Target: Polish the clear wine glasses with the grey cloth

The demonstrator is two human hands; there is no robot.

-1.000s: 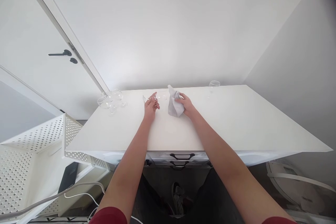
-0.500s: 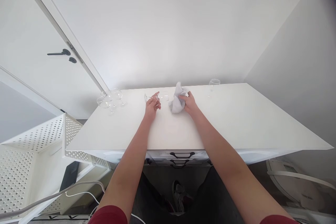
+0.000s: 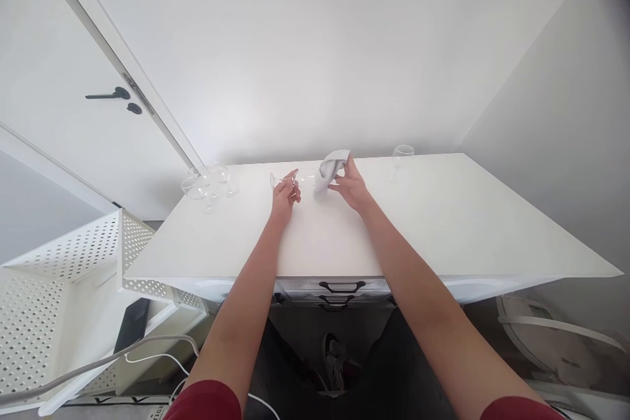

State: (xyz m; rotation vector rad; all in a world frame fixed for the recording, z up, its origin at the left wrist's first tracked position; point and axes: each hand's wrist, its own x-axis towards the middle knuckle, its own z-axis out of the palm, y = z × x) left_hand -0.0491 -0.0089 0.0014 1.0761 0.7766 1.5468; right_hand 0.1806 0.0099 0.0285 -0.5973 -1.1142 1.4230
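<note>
My left hand (image 3: 286, 193) is closed around a clear stemmed glass (image 3: 307, 178), which lies on its side above the white countertop (image 3: 325, 243). One flared end points left, past my fingers; the other end reaches right toward a pale grey cloth (image 3: 327, 174). My right hand (image 3: 350, 184) pinches that cloth between thumb and fingers. The cloth meets the right end of the glass, and whether any of it is inside cannot be made out.
Several clear stemmed glasses (image 3: 209, 182) stand at the counter's back left. Another stemmed glass (image 3: 403, 152) is at the back right, near the wall. Black-handled drawers (image 3: 342, 287) sit below the front edge. A white perforated shelf unit (image 3: 93, 243) and cables (image 3: 147, 341) lie to the left.
My right hand has shifted the cloth slightly left, up against the end of the glass, and its fingers have spread higher on the cloth. My left hand and the glass have barely moved.
</note>
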